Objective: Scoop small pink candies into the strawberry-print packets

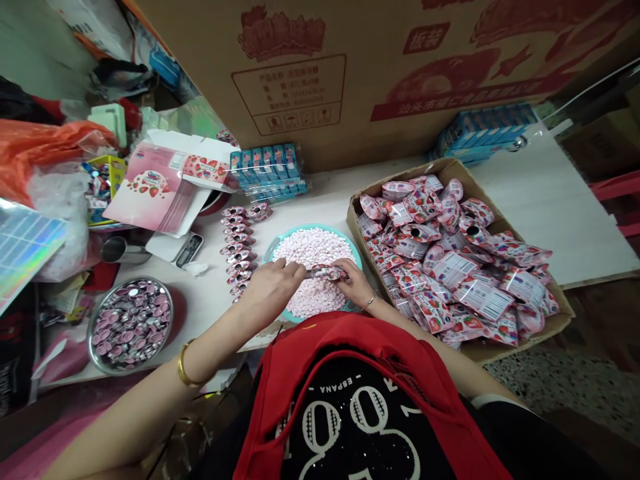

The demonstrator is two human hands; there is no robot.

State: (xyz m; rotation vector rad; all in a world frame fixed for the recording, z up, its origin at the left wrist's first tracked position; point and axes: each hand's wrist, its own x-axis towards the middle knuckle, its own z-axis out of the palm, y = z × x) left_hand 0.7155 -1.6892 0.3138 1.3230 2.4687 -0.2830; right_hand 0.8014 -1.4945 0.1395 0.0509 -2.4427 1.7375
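A round light-blue basin (357,251) full of small pale pink candies stands on the table in front of me. Over its middle, my right hand (353,283) grips one end of a small strawberry-print packet (327,272). My left hand (280,283), fingers closed, meets the packet's other end; a thin dark piece shows by its fingertips, too small to make out. Left of the basin, several similar packets (238,249) stand in a column. An open cardboard box (356,217) on the right holds many filled strawberry packets.
A metal bowl (170,313) of pink and silver caps is at the left. Behind it are a metal scoop (123,251), a small scale (175,248) and pink printed cards (150,187). Blue boxes (269,170) stand before a large carton (370,73) at the back.
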